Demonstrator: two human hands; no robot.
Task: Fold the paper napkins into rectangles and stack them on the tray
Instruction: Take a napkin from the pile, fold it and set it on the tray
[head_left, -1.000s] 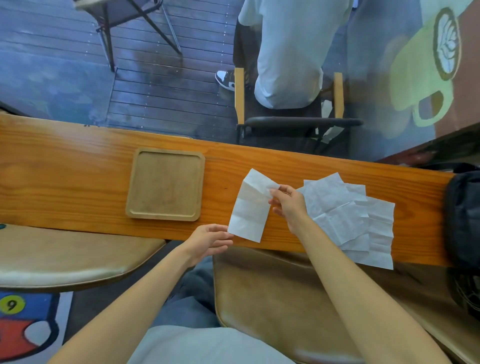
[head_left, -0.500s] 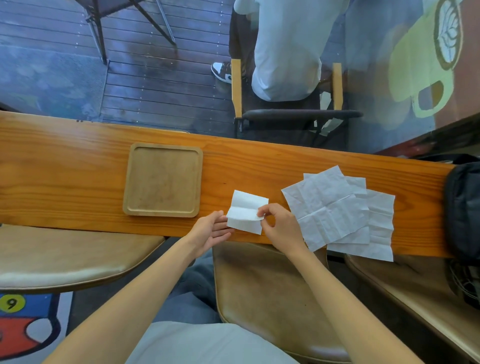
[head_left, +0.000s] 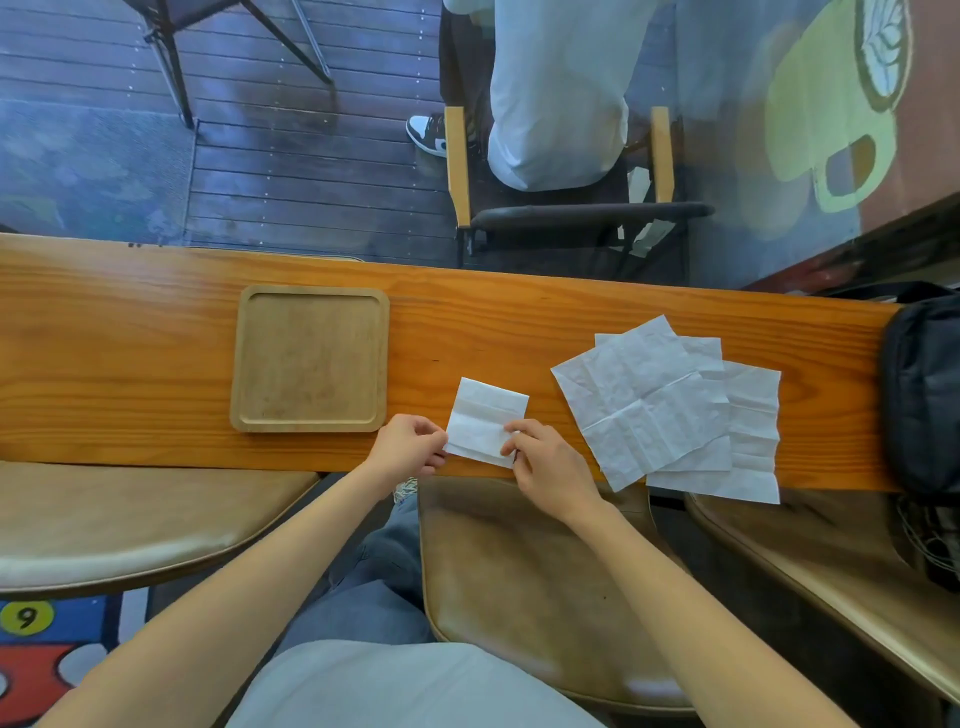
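One folded napkin (head_left: 485, 421) lies on the surface (head_left: 130, 364) near its front edge, pinched by the left hand (head_left: 410, 449) at its left edge and the right hand (head_left: 545, 462) at its lower right corner. The one tray (head_left: 309, 358), bare, sits just left, nearer the left hand. Perhaps three unfolded napkins (head_left: 670, 405) overlap to the right.

Both forearms were bare to the lower edge of the frame, with no sleeves, watch or rings visible on the left hand (head_left: 410, 446) or the right hand (head_left: 548, 467). A pale grey top (head_left: 405, 686) covered the torso. Below it showed blue-grey trousers (head_left: 379, 587), possibly denim.
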